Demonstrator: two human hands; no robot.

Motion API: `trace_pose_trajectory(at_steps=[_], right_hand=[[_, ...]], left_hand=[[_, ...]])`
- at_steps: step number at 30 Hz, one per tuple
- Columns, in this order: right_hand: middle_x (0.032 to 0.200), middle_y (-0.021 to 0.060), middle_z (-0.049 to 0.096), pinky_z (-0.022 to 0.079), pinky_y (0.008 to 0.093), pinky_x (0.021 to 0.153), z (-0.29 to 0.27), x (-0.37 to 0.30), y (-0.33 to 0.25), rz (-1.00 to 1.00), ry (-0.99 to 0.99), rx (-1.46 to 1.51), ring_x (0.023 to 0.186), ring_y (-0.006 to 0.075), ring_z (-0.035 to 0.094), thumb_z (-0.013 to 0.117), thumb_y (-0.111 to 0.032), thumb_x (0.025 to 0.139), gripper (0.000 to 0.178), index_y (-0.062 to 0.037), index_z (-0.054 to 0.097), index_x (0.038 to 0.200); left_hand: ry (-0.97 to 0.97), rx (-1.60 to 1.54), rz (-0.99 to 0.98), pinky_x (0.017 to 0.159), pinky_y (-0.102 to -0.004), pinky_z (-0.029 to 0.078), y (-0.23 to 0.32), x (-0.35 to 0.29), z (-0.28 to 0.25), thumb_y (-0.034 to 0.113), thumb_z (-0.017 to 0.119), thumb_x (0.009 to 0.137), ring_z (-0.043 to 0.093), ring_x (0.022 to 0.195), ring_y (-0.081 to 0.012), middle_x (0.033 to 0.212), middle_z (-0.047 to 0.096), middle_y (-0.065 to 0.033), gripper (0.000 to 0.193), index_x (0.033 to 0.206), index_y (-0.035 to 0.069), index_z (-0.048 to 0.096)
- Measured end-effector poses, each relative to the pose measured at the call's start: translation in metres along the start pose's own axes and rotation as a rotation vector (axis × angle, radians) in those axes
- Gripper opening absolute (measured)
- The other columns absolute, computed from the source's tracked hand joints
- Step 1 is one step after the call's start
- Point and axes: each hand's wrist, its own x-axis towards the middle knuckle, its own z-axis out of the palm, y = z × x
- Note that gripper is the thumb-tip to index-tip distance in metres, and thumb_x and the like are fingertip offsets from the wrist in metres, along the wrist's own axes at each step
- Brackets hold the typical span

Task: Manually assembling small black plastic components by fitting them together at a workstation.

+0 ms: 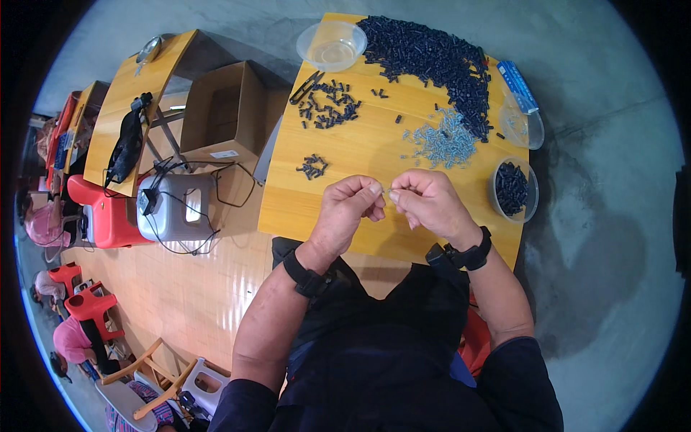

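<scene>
Here the left hand point(350, 205) and right hand point(427, 201) meet fingertip to fingertip, both pinched on a tiny pale part point(384, 191) over the yellow wooden table point(302, 205); a loose heap of small silvery metal pieces point(445, 142) lies at one o'clock.

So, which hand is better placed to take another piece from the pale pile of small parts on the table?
Probably the right hand. The pale pile lies just beyond it on the table, while the left hand would have to cross over. Both hands are now pinching something tiny between them.
</scene>
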Motion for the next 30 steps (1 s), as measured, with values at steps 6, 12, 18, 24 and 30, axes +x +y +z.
trace_pose_trajectory(at_steps=[6,12,18,24,30], right_hand=[[0.066,0.0076,0.063,0.045,0.0291,0.055,-0.008,0.013,0.028,-0.185,0.172,-0.340,0.059,0.0126,0.058,0.061,-0.008,0.085,0.010,0.0005,0.064,0.082],[0.075,0.0176,0.064,0.048,0.0376,0.060,-0.022,0.028,0.051,-0.251,0.273,-0.619,0.066,0.0326,0.063,0.063,-0.009,0.079,0.008,-0.0021,0.065,0.084],[0.077,0.0182,0.065,0.048,0.0357,0.061,-0.030,0.034,0.062,-0.305,0.380,-0.825,0.066,0.0302,0.063,0.064,-0.009,0.079,0.010,-0.0010,0.064,0.084],[0.073,0.0058,0.065,0.045,0.0250,0.059,-0.005,0.018,0.046,-0.147,0.253,-0.173,0.064,0.0081,0.056,0.064,-0.010,0.087,0.012,0.0016,0.065,0.086],[0.073,0.0049,0.066,0.047,0.0248,0.060,0.016,0.008,0.021,-0.092,0.157,-0.016,0.066,0.0085,0.059,0.060,-0.009,0.090,0.015,0.0038,0.065,0.087]], left_hand=[[0.012,-0.067,-0.027,0.066,-0.0257,0.049,-0.004,0.003,-0.002,0.011,0.051,0.097,0.061,0.070,-0.0136,0.085,0.064,-0.0055,0.013,0.098,0.003,0.060],[0.004,-0.144,-0.053,0.067,-0.0273,0.051,-0.007,0.005,-0.004,0.012,0.049,0.098,0.063,0.073,-0.0148,0.091,0.065,-0.0069,0.014,0.102,0.003,0.059],[0.026,-0.226,-0.061,0.065,-0.0256,0.051,-0.014,0.008,-0.004,0.015,0.053,0.097,0.063,0.069,-0.0129,0.086,0.065,-0.0049,0.014,0.097,0.004,0.061],[0.062,-0.239,-0.011,0.063,-0.0251,0.049,-0.022,0.011,-0.003,0.016,0.055,0.097,0.061,0.067,-0.0116,0.082,0.064,-0.0037,0.015,0.098,0.004,0.063],[0.077,-0.180,0.024,0.062,-0.0237,0.048,-0.024,0.013,0.005,0.013,0.056,0.095,0.059,0.066,-0.0103,0.079,0.064,-0.0032,0.015,0.097,0.002,0.065]])
